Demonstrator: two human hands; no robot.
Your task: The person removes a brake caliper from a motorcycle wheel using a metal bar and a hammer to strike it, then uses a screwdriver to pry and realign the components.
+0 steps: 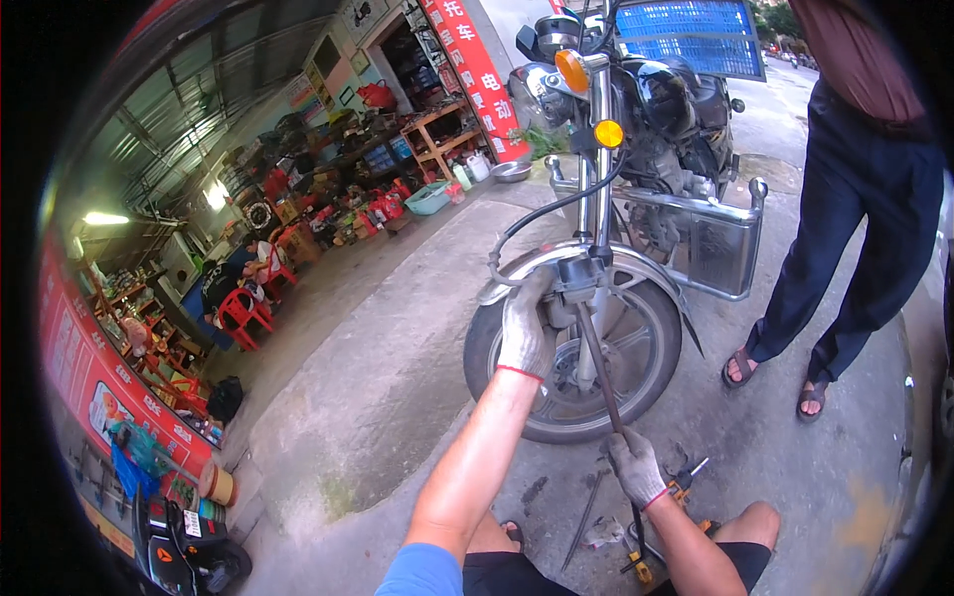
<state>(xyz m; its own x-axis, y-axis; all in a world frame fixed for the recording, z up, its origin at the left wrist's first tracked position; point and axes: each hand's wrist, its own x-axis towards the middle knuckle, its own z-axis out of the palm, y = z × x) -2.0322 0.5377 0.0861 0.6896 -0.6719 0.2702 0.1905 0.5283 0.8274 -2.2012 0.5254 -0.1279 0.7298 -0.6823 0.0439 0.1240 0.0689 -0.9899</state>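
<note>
In front of me stands a motorcycle, its front wheel (483,350) turned toward me. My left hand (527,333), in a pale work glove, is closed around the side of a dark block that looks like the brake caliper (576,274), beside the fork leg. A long dark metal bar (603,375) slants down from that block. My right hand (636,469), gloved too, grips the bar's lower part. The bar's upper tip is hidden against the block. A black hose (542,211) curves down to the fender above my left hand.
Below my right hand lie a screwdriver (688,481), a yellow-handled tool (640,568) and a thin rod (584,521). A person in dark trousers (845,219) stands close by on the right. Crash bars (715,291) jut from the motorcycle. At left, a cluttered workshop holds red chairs (244,318).
</note>
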